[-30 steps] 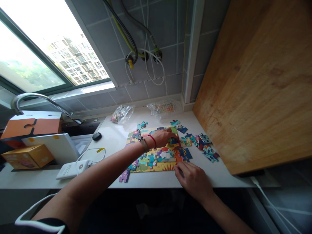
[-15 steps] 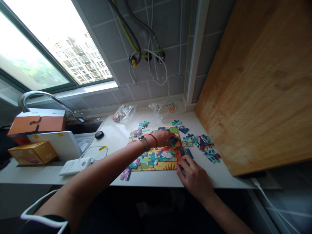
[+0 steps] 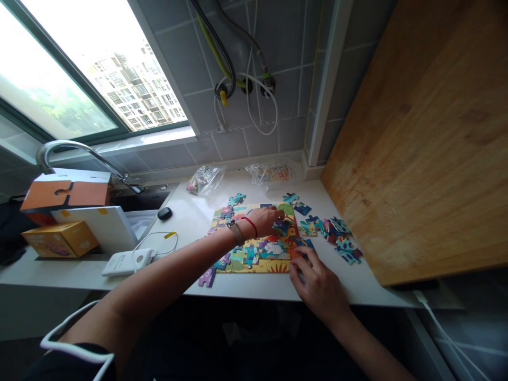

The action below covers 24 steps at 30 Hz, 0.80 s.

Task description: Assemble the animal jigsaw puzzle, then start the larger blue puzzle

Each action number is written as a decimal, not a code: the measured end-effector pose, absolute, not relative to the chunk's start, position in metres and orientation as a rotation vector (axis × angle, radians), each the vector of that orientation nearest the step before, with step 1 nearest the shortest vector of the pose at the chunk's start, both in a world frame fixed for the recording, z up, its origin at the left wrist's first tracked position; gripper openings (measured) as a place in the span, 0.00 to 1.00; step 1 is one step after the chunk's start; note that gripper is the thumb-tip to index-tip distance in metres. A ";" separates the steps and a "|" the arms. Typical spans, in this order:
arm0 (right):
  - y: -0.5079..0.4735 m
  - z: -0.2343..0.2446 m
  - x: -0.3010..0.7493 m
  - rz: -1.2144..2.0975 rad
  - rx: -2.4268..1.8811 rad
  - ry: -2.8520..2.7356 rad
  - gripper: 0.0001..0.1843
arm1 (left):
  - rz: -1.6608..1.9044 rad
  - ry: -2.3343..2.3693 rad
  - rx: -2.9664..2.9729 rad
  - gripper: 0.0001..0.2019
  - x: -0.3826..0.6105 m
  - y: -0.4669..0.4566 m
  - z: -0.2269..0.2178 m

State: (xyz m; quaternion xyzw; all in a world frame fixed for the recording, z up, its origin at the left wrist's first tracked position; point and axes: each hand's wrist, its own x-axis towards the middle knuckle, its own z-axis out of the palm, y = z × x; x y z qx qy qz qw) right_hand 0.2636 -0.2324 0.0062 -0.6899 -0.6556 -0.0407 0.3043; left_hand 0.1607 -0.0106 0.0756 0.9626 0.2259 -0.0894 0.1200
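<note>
A colourful jigsaw puzzle (image 3: 273, 266), largely joined, lies flat on the counter before me. My left hand (image 3: 265, 221), with a watch and a red cord at the wrist, reaches across its upper right part. Its fingers are closed on a dark blue-green puzzle piece (image 3: 281, 227), partly hidden beneath them. At the puzzle's lower right edge rests my right hand (image 3: 319, 283), fingers bent and thumb apart, with no piece visible in it. Just beyond its fingertips is a dark blue piece (image 3: 308, 243).
Loose puzzle pieces (image 3: 347, 250) lie to the right, beside a leaning wooden board (image 3: 416, 148). Two clear plastic bags (image 3: 206, 180) are at the back. On the left are a black mouse (image 3: 164, 213), a white power bank (image 3: 129, 263) with a cable, boxes (image 3: 65, 241) and a sink tap (image 3: 91, 153).
The whole view has shifted slightly, so the counter sits a little higher and further right. Both hands keep nearly the same places over the puzzle.
</note>
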 end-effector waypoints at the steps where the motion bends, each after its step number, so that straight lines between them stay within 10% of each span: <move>1: -0.232 0.005 0.263 -0.110 -1.843 -1.716 0.11 | -0.257 0.671 2.812 0.28 0.160 -0.011 0.075; 24: -0.227 0.011 0.288 -0.199 -2.046 -1.641 0.12 | -0.147 0.744 2.768 0.24 0.157 -0.050 0.069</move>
